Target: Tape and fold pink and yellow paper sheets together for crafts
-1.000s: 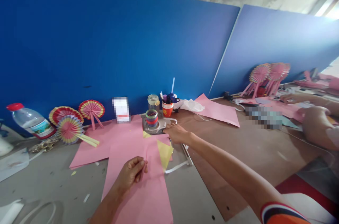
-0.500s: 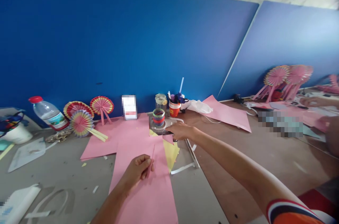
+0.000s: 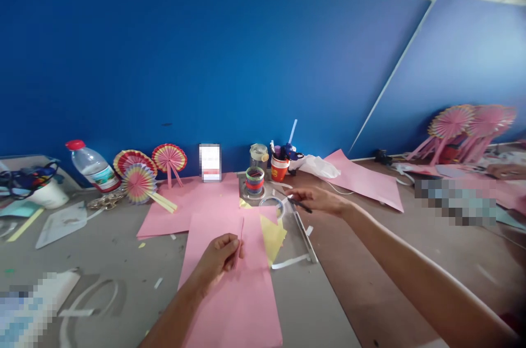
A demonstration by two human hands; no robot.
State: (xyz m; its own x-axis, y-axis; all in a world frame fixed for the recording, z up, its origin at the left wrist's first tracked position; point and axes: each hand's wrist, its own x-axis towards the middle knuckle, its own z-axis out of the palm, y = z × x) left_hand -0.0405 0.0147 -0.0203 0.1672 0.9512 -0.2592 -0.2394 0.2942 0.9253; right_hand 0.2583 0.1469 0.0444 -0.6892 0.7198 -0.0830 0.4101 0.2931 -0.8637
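The left hand [image 3: 224, 257] has a narrow grip, thumb and fingers pinched on a thin pink strip [image 3: 241, 227] above the large pink sheet [image 3: 230, 309] at the near middle of the desk [image 3: 131, 266]; it takes the strip toward its near end, probably so that the layers are pressed together while the far end stands free; the right hand [image 3: 318, 200] is farther off and to the right, its palm turned down over a dark tool [image 3: 303, 206]; the fingers are partly bent, but I cannot tell whether they pinch the tool or only touch it; just left of that hand lies a clear ring [image 3: 272, 206], and nearer, a pale bar [image 3: 306, 238] and a yellow scrap [image 3: 273, 238], the scrap beside the sheet's right edge; at the far side the red cup [image 3: 280, 170] stands upright with slim things in it, presumably to have them in reach and off the paper; to the far left, round fans [image 3: 168, 159] stand by the blue panel [image 3: 205, 63], likely propped so that their pleats are not crushed.
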